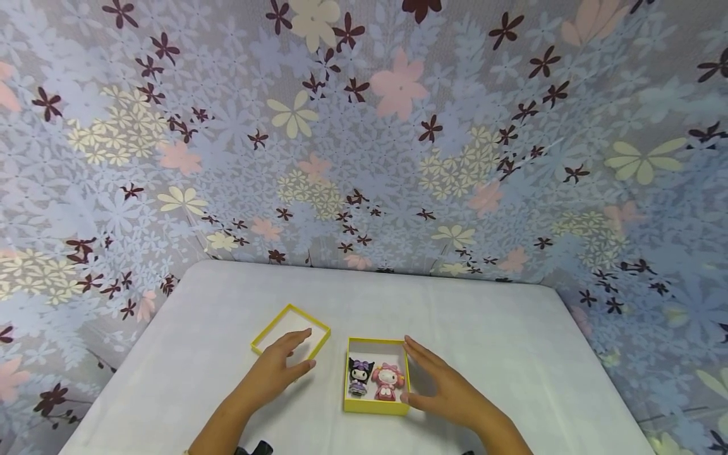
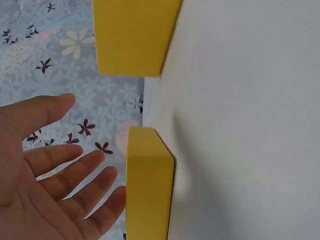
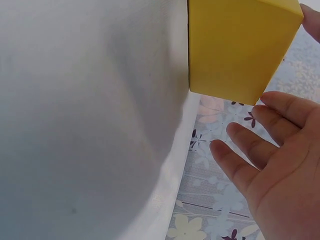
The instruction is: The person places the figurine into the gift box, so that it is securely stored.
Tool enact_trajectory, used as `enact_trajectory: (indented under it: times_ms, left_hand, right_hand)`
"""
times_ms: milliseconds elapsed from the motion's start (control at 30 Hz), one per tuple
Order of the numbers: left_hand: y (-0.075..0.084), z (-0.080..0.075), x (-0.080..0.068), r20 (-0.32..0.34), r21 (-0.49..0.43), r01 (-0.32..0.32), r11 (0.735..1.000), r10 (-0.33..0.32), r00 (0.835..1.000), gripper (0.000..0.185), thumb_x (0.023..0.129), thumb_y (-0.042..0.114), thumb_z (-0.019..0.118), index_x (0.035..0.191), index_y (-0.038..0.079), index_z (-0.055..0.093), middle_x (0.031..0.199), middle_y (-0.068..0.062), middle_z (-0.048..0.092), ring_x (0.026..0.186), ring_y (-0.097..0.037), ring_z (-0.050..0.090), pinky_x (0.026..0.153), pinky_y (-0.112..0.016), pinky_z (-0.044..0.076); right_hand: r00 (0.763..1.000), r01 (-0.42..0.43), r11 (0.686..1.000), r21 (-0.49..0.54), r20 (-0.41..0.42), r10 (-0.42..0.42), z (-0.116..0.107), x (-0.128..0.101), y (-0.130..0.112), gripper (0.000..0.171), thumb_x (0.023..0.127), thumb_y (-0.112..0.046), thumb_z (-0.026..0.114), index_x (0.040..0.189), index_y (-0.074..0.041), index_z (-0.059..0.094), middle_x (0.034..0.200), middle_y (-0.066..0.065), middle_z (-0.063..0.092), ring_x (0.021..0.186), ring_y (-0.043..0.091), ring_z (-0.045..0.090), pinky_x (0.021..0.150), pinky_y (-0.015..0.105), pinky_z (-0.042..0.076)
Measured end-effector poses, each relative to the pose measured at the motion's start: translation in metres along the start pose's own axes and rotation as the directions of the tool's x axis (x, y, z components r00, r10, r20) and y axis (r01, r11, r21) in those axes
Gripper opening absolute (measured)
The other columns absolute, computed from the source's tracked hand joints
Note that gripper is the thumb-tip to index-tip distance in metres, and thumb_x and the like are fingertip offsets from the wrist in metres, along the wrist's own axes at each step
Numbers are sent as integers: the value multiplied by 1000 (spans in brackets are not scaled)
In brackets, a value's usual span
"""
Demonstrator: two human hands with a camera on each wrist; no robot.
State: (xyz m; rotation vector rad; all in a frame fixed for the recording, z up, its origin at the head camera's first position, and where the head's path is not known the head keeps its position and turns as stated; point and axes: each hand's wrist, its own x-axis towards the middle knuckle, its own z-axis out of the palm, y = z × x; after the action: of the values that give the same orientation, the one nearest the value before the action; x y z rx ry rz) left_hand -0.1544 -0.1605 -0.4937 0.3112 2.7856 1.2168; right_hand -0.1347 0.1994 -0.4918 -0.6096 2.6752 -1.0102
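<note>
A yellow open-topped box (image 1: 376, 408) with a white inside stands on the table, holding two small figurines. One figurine (image 1: 359, 377) has a black hood and purple dress; the other, a pink figurine (image 1: 388, 382), is beside it. My right hand (image 1: 452, 392) is at the box's right side, its index fingertip by the far corner and its thumb by the near one. Fairly straight fingers reach the yellow wall (image 3: 235, 50) in the right wrist view. My left hand (image 1: 274, 373) hovers with spread fingers near the shallow yellow lid (image 1: 271, 325), overlapping its near edge. Nothing is in that hand.
A white cloth (image 1: 489, 328) covers the table. Flower-patterned fabric (image 1: 364, 158) rises behind it and along both sides. The lid lies turned at an angle, left of the box and a short gap away.
</note>
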Motion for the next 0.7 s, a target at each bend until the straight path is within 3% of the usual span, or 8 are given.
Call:
enact_trajectory:
  times_ms: [200, 433, 700]
  left_hand:
    - [-8, -8, -2, 10, 44, 10, 999, -11, 1000, 62, 86, 28, 73, 142, 17, 50, 133, 4, 60, 115, -26, 61, 96, -44, 52]
    - [-10, -14, -3, 23, 103, -28, 994, 25, 999, 61, 80, 19, 77, 137, 12, 56, 119, 1, 67, 103, -21, 62, 88, -39, 53]
    - [-11, -12, -1, 75, 96, -3, 995, -5, 997, 60, 77, 14, 80, 133, 14, 59, 114, 4, 68, 111, -21, 61, 88, -41, 52]
  right_hand:
    - [1000, 5, 1000, -14, 9, -5, 1, 0, 0, 88, 84, -57, 66, 155, -28, 22, 163, -14, 15, 150, 20, 21, 113, 56, 35]
    - [1000, 10, 1000, 2, 10, -10, 3, 0, 1, 87, 85, -56, 66, 155, -30, 21, 163, -14, 14, 150, 15, 20, 114, 54, 33]
    - [1000, 2, 1000, -9, 18, -2, 5, 0, 6, 87, 85, -58, 64, 155, -32, 19, 163, -17, 12, 150, 15, 19, 114, 53, 34]
